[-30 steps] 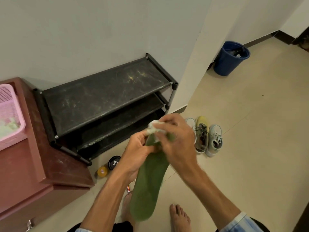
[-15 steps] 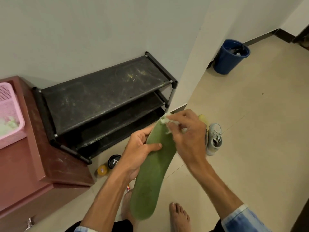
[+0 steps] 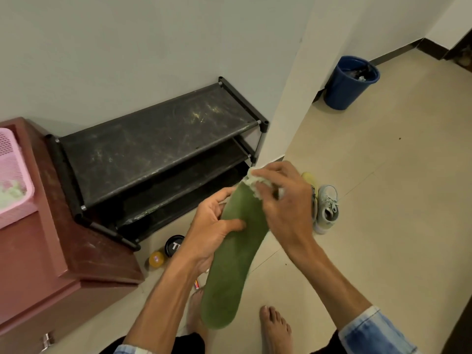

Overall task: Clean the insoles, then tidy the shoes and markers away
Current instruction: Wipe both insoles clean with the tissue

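A: Big items first?
B: We see a black shoe rack (image 3: pixel 158 154) centre-left against the wall, three tiers. Brown cabinet (image 3: pixel 58 264) is lower left, just beside the rack's near corner. Blue bin (image 3: pixel 344 90) is upper right, on the floor (image 3: pixel 383 200) by the wall corner. Pink basket (image 3: pixel 15 195) is on the cabinet top at the left edge.
A: Task item?
B: Green insole (image 3: pixel 235 256) is mid-frame, held in the air over the floor. Toe end is up, heel end low between our bare feet (image 3: pixel 274 325).
A: Hands?
B: Left hand (image 3: pixel 212 233) grips the insole at mid-length, thumb across the face, fingers behind. Right hand (image 3: pixel 288 210) pinches a white wad (image 3: pixel 255 183) and presses it on the toe end.
A: Shoes?
B: Centre-right, on the floor beyond the right hand. Grey-white shoe (image 3: pixel 328 210) is in plain view. Yellow shoe (image 3: pixel 309 178) sits just beside it, mostly hidden by the hand.
A: Small stuff?
B: Black round tin (image 3: pixel 175 245) and a yellow jar (image 3: pixel 156 259) are side by side on the floor in front of the rack. There's a thin striped tip (image 3: pixel 196 284) under the left wrist, too small for us to name.
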